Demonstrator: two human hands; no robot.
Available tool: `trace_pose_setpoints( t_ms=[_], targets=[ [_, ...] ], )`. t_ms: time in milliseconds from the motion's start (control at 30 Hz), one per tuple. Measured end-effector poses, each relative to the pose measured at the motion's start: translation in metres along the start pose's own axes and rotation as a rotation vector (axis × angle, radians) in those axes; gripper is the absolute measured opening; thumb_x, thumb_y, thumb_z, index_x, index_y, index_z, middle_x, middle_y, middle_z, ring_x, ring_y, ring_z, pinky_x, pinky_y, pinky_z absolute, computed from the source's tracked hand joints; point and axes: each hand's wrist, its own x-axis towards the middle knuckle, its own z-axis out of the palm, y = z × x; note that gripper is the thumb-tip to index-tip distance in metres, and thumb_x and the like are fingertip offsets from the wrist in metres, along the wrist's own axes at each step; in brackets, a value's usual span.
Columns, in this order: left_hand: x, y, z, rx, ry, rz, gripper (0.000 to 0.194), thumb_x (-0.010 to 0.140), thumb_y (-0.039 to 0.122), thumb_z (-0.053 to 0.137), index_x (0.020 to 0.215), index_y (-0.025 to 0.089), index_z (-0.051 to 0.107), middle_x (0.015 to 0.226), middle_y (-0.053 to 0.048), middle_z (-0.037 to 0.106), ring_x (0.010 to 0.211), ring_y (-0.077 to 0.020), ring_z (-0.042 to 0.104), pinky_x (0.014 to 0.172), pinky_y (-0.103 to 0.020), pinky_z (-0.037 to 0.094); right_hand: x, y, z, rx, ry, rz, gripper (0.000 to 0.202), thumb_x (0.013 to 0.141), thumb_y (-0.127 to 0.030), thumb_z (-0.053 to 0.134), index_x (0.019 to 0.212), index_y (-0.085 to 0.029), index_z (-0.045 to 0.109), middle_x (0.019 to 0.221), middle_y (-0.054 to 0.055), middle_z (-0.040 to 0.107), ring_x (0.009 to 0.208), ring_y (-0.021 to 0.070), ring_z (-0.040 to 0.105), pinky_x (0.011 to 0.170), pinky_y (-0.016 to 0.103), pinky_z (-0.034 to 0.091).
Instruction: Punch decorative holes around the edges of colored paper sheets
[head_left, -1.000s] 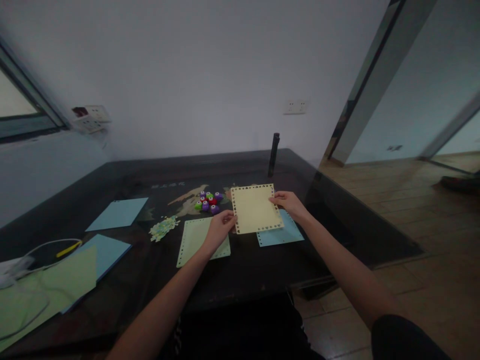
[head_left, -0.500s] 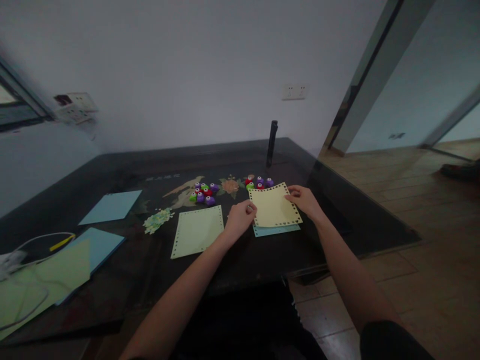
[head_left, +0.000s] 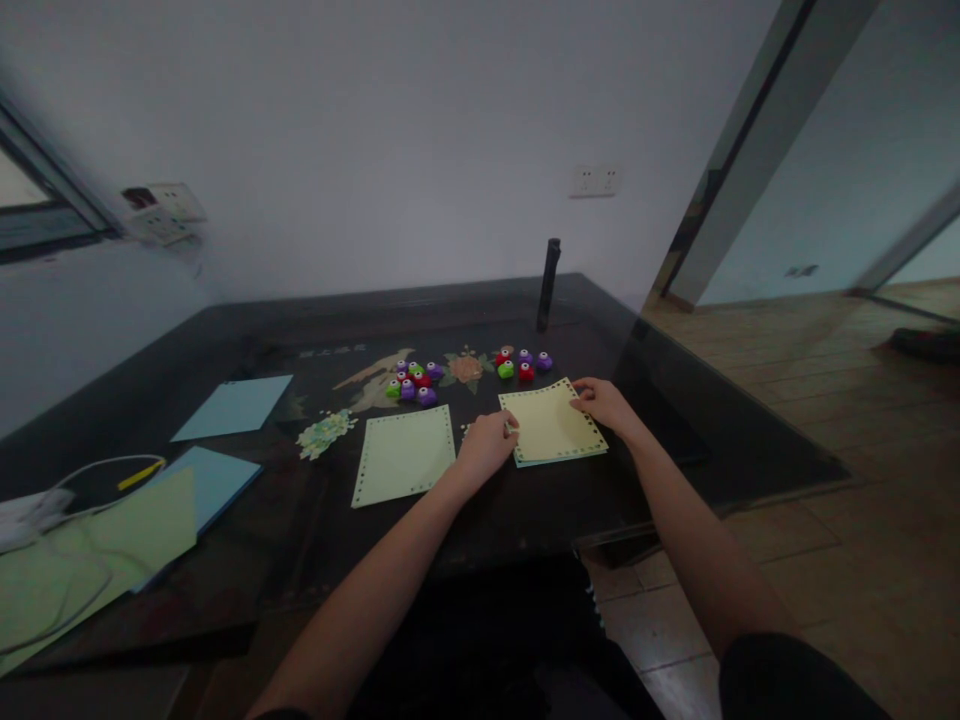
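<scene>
A yellow sheet of paper [head_left: 551, 425] with punched holes along its edges lies over a blue sheet [head_left: 562, 459], whose lower edge just shows. My left hand [head_left: 487, 440] is closed at the yellow sheet's left edge, fingertips curled on it. On the opposite side my right hand [head_left: 600, 402] pinches the upper right edge between thumb and fingers. A pale green punched sheet [head_left: 405, 455] lies flat to the left of my left hand. Behind the papers sit small red, purple and green hole punches with eye shapes, in a left cluster [head_left: 414, 382] and a right one [head_left: 523, 363].
Paper scraps [head_left: 326, 433] are heaped left of the pale green sheet. Further left lie a blue sheet [head_left: 234, 408], stacked green sheets [head_left: 97, 560] and a white cable [head_left: 82, 465]. A black upright cylinder [head_left: 549, 285] stands at the back of the dark table [head_left: 315, 550], near the wall.
Both hands have lowered the yellow sheet onto the blue one, so less of the blue shows. The view has shifted slightly.
</scene>
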Motion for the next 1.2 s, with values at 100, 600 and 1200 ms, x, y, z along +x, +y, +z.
trace_pose_setpoints(
  t_ms=[100,600,1200],
  targets=[
    [-0.002,0.003,-0.001,0.020,-0.005,-0.012,0.015,0.076,0.018,0.056,0.088,0.019,0.066,0.071,-0.004,0.068,0.067,-0.0172,0.063,0.068,-0.027,0.046,0.000,0.001,0.001,0.018,-0.003,-0.003,0.033,0.066,-0.012,0.065,0.099,-0.013,0.064,0.058,-0.002,0.060,0.053,0.0118,0.055,0.051,0.021,0.041],
    [-0.001,-0.001,0.002,0.074,-0.027,0.044,0.020,0.080,0.019,0.051,0.095,0.018,0.065,0.077,-0.006,0.069,0.072,-0.0185,0.063,0.071,-0.028,0.045,-0.007,-0.010,0.000,-0.125,0.018,0.023,0.029,0.070,-0.021,0.065,0.097,-0.013,0.067,0.064,0.002,0.064,0.054,0.0133,0.057,0.054,0.024,0.041],
    [-0.018,0.009,0.015,0.082,-0.071,0.332,0.046,0.066,0.032,0.073,0.107,0.021,0.055,0.133,-0.011,0.040,0.125,-0.0300,0.034,0.103,-0.049,0.031,0.017,0.004,0.020,-0.469,0.185,-0.293,0.028,0.087,-0.022,0.043,0.103,-0.017,0.066,0.106,0.013,0.059,0.100,0.0237,0.050,0.088,0.036,0.037]
  ],
)
